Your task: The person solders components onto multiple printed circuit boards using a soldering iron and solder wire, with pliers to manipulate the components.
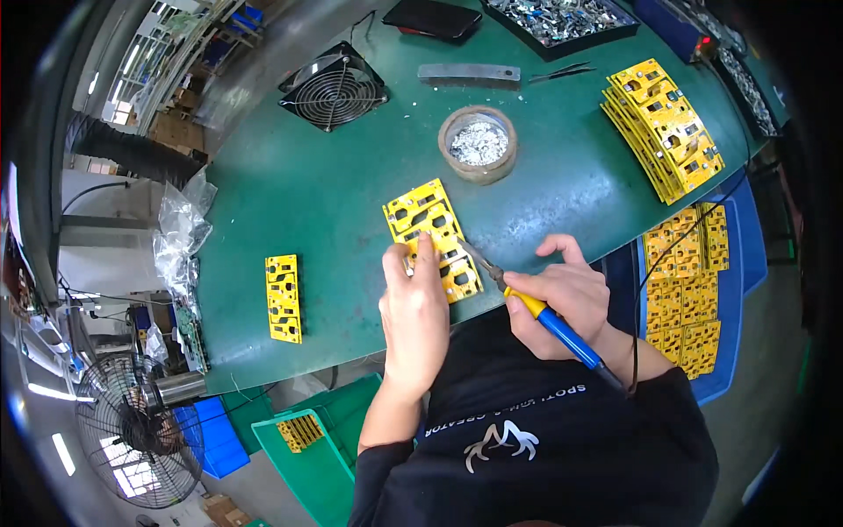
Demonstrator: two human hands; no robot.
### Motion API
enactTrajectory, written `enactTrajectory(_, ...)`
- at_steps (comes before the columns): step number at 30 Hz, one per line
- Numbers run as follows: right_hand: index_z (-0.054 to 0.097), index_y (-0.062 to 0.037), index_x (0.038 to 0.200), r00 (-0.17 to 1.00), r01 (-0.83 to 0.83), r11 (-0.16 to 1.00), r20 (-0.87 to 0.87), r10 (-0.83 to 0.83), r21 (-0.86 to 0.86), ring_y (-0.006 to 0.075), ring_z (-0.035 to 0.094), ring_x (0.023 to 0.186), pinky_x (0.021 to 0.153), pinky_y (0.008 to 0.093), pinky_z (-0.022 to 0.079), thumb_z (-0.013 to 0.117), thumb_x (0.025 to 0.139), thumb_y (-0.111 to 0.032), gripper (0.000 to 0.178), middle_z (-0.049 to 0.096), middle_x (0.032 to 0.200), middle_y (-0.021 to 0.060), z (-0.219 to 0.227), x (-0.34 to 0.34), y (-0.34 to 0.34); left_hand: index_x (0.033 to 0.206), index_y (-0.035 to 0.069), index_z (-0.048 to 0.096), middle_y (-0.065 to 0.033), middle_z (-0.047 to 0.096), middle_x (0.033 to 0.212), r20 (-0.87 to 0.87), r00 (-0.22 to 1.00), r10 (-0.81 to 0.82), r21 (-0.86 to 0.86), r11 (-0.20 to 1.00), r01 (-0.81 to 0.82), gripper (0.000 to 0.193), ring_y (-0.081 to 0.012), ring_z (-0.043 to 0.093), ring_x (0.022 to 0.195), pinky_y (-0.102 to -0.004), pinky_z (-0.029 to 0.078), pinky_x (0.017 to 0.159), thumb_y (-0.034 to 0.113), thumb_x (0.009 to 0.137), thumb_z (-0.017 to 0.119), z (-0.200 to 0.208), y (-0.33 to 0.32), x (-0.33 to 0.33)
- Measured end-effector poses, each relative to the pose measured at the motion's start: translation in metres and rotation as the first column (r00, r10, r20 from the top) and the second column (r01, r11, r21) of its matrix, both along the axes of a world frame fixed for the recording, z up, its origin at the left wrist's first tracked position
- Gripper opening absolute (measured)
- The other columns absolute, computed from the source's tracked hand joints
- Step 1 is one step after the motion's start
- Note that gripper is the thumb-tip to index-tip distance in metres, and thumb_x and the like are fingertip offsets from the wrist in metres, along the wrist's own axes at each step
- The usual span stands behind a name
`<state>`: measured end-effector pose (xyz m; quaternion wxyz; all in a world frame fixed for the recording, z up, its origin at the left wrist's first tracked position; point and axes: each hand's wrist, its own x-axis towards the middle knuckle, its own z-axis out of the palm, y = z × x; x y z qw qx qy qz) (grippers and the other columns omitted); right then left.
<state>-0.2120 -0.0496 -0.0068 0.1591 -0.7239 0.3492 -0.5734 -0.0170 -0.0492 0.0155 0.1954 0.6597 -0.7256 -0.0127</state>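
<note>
A yellow circuit board panel with dark cutouts lies on the green table in front of me. My left hand rests over its left side, thumb and forefinger bent down onto it. Whatever is between those fingertips is too small to make out. In my right hand is a soldering iron with a blue and yellow handle, held like a pen. Its metal tip reaches the board's right edge, close to my left fingertips. A cord runs from the handle's rear up the right side.
Beyond the board stands a round pot of silvery scraps. A narrow yellow board lies left; stacked yellow boards stand right. Farther back are a small fan, a flat metal strip, tweezers and a parts tray.
</note>
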Motion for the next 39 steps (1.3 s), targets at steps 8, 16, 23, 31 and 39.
enactTrajectory(8, 0.077, -0.0039, 0.096, 0.998, -0.034, 0.999, 0.060, 0.032, 0.028, 0.0182, 0.061, 0.051, 0.081, 0.0405, 0.054, 0.079, 0.068, 0.000, 0.028, 0.066, 0.065, 0.0020, -0.002, 0.000, 0.001, 0.120, -0.002, 0.068, -0.0198, 0.062, 0.115, -0.114, 0.993, -0.031, -0.158, 0.987, 0.013, 0.023, -0.0372, 0.071, 0.079, -0.0451, 0.060, 0.063, 0.004, 0.098, 0.070, 0.000, -0.003, 0.012)
enactTrajectory(16, 0.078, -0.0053, 0.093, 0.993, -0.095, 0.995, 0.077, 0.093, 0.033, 0.0192, 0.059, 0.050, 0.079, 0.0405, 0.053, 0.078, 0.065, 0.001, 0.028, 0.063, 0.062, 0.0025, -0.005, 0.001, 0.005, 0.108, -0.001, 0.072, -0.0146, 0.066, 0.106, -0.207, 0.969, -0.132, -0.172, 0.980, 0.097, 0.013, -0.0367, 0.070, 0.079, -0.0447, 0.057, 0.065, 0.000, 0.095, 0.072, 0.002, 0.035, 0.013)
enactTrajectory(23, 0.074, -0.0009, 0.094, 0.991, -0.118, 0.993, 0.057, 0.117, 0.014, 0.0175, 0.060, 0.049, 0.082, 0.0441, 0.053, 0.075, 0.070, 0.002, 0.025, 0.070, 0.067, 0.0039, -0.007, -0.001, 0.004, 0.120, 0.003, 0.075, -0.0115, 0.064, 0.112, -0.162, 0.983, -0.089, -0.094, 0.993, 0.074, 0.032, -0.0178, 0.063, 0.064, -0.0361, 0.054, 0.056, 0.000, 0.089, 0.080, -0.007, 0.040, 0.009)
enactTrajectory(31, 0.074, -0.0012, 0.096, 0.991, -0.119, 0.993, 0.066, 0.117, 0.018, 0.0170, 0.059, 0.048, 0.081, 0.0437, 0.053, 0.074, 0.070, 0.002, 0.026, 0.068, 0.065, 0.0029, -0.009, -0.001, 0.004, 0.123, -0.002, 0.072, -0.0143, 0.066, 0.116, -0.096, 0.973, -0.210, -0.123, 0.972, 0.198, 0.041, -0.0333, 0.072, 0.084, -0.0437, 0.061, 0.070, -0.012, 0.083, 0.069, -0.013, 0.034, 0.020)
enactTrajectory(39, 0.077, -0.0054, 0.091, 0.992, -0.092, 0.995, 0.094, 0.087, 0.044, 0.0196, 0.061, 0.050, 0.080, 0.0409, 0.053, 0.078, 0.065, 0.003, 0.028, 0.064, 0.063, 0.0023, -0.006, 0.001, 0.005, 0.120, -0.002, 0.072, -0.0144, 0.066, 0.114, -0.116, 0.982, -0.146, -0.042, 0.989, 0.142, 0.031, -0.0348, 0.072, 0.086, -0.0434, 0.062, 0.071, -0.006, 0.090, 0.071, -0.004, 0.033, 0.015)
